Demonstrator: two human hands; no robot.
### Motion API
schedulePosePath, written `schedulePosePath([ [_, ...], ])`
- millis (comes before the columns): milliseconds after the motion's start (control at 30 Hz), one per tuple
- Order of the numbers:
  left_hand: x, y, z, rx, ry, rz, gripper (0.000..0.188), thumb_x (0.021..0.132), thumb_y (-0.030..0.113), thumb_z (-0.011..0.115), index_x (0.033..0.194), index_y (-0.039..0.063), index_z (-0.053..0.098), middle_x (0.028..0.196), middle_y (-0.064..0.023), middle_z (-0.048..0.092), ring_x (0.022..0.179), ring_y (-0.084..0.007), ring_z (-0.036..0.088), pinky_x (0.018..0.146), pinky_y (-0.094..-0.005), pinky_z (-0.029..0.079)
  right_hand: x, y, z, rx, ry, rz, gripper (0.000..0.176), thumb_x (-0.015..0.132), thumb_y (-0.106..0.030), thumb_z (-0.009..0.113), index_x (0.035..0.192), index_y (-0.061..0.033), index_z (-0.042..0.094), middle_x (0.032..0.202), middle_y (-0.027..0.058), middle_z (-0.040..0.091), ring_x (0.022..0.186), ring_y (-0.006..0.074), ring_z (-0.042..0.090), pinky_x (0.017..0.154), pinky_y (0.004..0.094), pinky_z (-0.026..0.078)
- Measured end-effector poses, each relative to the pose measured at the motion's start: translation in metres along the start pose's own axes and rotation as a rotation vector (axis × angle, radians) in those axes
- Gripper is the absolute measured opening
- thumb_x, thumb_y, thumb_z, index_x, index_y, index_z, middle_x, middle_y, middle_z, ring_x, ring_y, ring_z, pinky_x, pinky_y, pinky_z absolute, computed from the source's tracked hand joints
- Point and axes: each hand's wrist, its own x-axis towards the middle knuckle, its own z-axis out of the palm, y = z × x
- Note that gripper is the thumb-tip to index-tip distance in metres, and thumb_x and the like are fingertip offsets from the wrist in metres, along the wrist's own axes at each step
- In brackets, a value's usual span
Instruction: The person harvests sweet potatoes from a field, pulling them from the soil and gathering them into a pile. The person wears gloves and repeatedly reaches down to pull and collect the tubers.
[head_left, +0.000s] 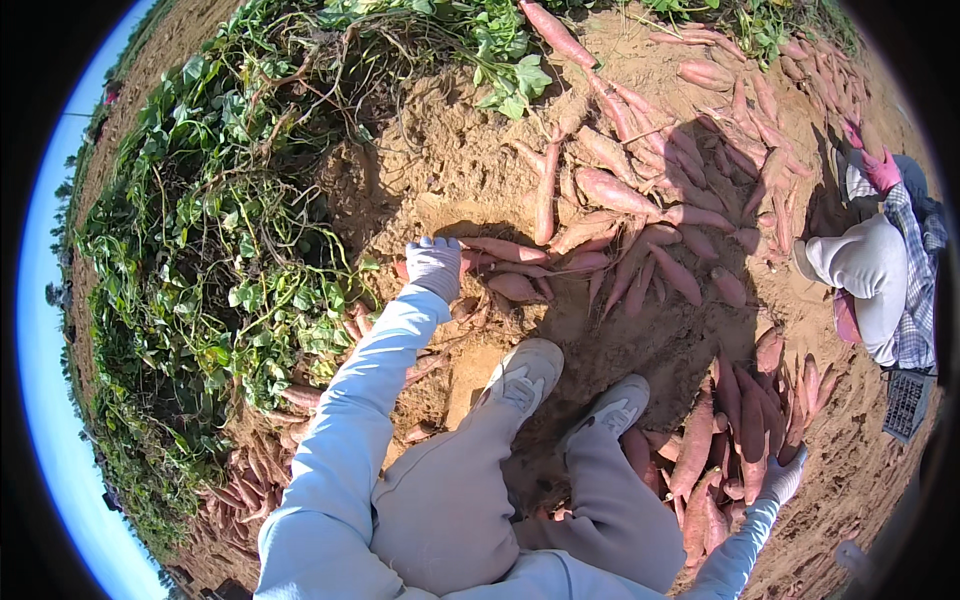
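My left hand (435, 268), in a pale knit glove, has its fingers curled over a reddish sweet potato (401, 269) on the soil, and pink skin shows on both sides of the hand. Just right of it lies another long sweet potato (510, 250). At the lower right, my right hand (784, 478), also gloved, rests against the outer side of a pile of sweet potatoes (694, 442). Its fingertips touch a root (793, 435) there; its palm side is hidden, so whether it grips is unclear. My shoes (529, 375) stand between the two hands.
A large heap of sweet potatoes (615, 191) spreads ahead. Leafy vines (202, 247) cover the left, with more roots (247, 487) at lower left. On the right sits a person with pink gloves (881, 171), near a dark plastic crate (907, 403).
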Motion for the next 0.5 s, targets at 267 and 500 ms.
schedulePosePath([
  [267, 0.003, -0.035, -0.005, -0.391, -0.214, 0.063, 0.066, 0.068, 0.043, 0.084, 0.117, 0.003, 0.064, 0.107, -0.0157, 0.068, 0.1, -0.0273, 0.066, 0.087, -0.0398, 0.052, 0.018, 0.237, 0.034, 0.019, -0.331, 0.321, 0.069, 0.076, -0.026, 0.07, 0.135, 0.0003, 0.048, 0.126, 0.0203, 0.06, 0.111, 0.0338, 0.061, 0.093, 0.0393, 0.049],
  [500, -0.046, -0.078, 0.044, -1.73, -0.527, 0.406, 0.056, 0.088, 0.04, 0.068, 0.127, 0.001, 0.058, 0.109, -0.0095, 0.068, 0.091, -0.0209, 0.066, 0.083, -0.0357, 0.054, 0.038, 0.062, 0.032, 0.071, -0.105, 0.156, 0.049, 0.09, -0.014, 0.059, 0.135, 0.0025, 0.049, 0.13, 0.0203, 0.059, 0.117, 0.0298, 0.058, 0.1, 0.0366, 0.044],
])
